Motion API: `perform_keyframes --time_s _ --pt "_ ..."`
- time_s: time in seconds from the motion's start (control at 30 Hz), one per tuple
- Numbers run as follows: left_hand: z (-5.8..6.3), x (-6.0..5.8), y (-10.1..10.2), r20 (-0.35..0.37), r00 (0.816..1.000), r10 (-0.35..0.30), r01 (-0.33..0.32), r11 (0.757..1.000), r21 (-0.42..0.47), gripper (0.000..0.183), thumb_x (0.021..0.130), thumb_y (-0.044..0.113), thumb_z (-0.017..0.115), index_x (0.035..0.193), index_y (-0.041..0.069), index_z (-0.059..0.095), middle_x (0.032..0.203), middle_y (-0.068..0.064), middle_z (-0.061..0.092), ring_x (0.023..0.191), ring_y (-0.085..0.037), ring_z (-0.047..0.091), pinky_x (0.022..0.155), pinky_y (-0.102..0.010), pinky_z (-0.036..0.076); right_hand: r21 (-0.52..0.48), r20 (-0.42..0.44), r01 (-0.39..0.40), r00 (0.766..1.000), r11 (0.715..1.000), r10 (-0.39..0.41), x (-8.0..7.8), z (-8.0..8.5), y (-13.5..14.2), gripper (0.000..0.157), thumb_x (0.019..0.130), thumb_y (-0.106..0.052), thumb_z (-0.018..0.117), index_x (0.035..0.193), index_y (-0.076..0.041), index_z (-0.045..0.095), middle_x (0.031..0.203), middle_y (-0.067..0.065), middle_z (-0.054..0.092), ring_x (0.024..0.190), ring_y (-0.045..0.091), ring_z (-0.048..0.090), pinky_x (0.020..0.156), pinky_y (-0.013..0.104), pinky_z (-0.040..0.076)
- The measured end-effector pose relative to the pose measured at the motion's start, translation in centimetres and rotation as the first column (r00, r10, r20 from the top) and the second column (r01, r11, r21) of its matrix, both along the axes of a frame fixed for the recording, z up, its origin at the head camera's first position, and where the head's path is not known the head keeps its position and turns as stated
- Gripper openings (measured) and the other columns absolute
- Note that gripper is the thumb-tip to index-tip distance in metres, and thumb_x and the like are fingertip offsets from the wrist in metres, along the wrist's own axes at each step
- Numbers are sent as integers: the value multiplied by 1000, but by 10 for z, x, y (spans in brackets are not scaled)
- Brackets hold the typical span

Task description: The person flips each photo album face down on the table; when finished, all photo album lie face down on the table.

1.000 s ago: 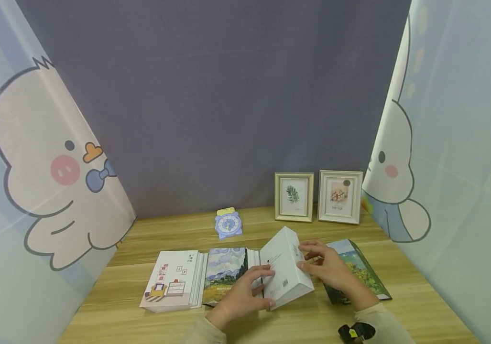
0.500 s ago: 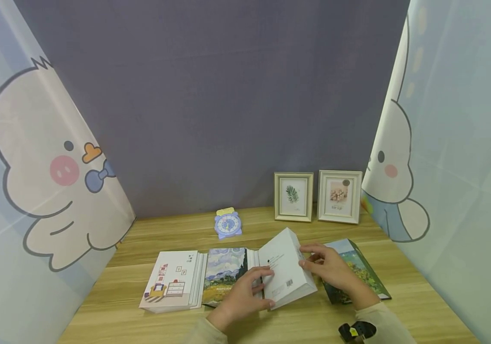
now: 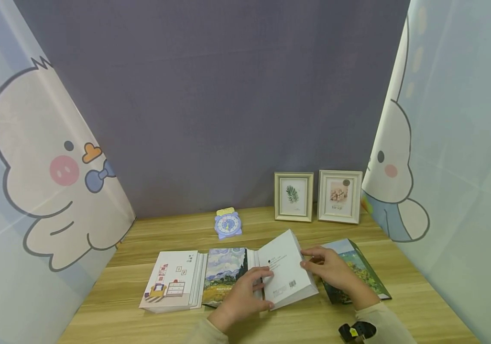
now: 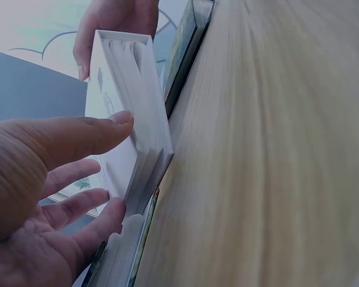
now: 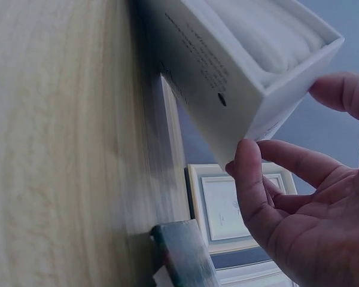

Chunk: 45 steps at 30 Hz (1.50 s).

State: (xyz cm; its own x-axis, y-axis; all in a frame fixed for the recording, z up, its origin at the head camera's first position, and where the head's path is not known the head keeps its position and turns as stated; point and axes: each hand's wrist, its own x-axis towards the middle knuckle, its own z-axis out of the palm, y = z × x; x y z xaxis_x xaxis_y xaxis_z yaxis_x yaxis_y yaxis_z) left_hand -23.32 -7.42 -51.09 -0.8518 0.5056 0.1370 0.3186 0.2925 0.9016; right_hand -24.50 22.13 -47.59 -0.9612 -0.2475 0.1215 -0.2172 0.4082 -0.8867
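Observation:
A thick white photo album (image 3: 284, 272), its back cover with a barcode facing up, leans at a tilt in the head view. The left hand (image 3: 245, 296) holds its lower left side, thumb near the bottom corner and fingers against the cover. On the other side, the right hand (image 3: 331, 270) holds the spine edge between thumb and fingers, also seen in the right wrist view. To the left lies a landscape-painted photo album (image 3: 223, 277), then a white album with an armchair drawing (image 3: 171, 282). Under the right forearm is a green painted album (image 3: 359, 267).
At the back of the wooden table (image 3: 163, 229) stand a leaf-print picture frame (image 3: 294, 196) and a flower-print frame (image 3: 340, 196). A blue toy clock (image 3: 228, 224) sits left of them. A grey curtain (image 3: 228, 105) hangs behind.
The white album has tipped to the right, its spine edge lowering and its back cover turning further up. The right hand has shifted slightly right with it; the left hand stays nearly still.

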Motion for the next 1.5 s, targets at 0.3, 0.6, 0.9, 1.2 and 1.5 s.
perform_keyframes --time_s 0.3,0.6,0.9,1.2,1.5 --pt "0 0 0 0 1000 14 -14 1000 -27 63 77 -1 92 134 6 67 153 -9 51 134 -33 57 105 -28 51 -25 42 -43 998 999 44 -1 -4 0 49 102 -19 70 141 8 59 136 25 60 99 24 68 74 44 62" --pt "0 1 1 -9 1000 -1 1 1000 -27 60 77 -3 90 132 5 67 154 -10 51 135 -35 56 106 -31 51 -15 52 -26 998 1000 27 -3 -10 0 51 100 -15 71 142 12 57 140 29 60 99 24 70 71 38 62" --pt "-2 1 2 -32 999 -26 25 1000 -14 58 79 -4 88 132 1 66 153 -14 51 139 -36 51 109 -32 49 88 49 -10 999 996 6 -1 -6 -2 57 99 -13 72 147 10 51 137 25 62 112 34 66 86 44 59" --pt "-4 1 2 -18 999 -26 26 1000 -9 65 80 -4 87 139 5 63 152 -15 51 139 -35 53 108 -29 48 103 70 -8 998 995 1 -5 -13 0 59 99 -11 72 149 9 49 134 20 65 110 29 66 85 41 58" --pt "-3 2 4 -17 999 -27 27 1000 -13 54 81 -5 85 132 4 67 152 -13 51 140 -33 52 109 -29 47 98 78 -26 997 995 18 -4 -13 -1 59 98 -9 71 149 11 48 132 20 66 108 27 66 82 38 58"
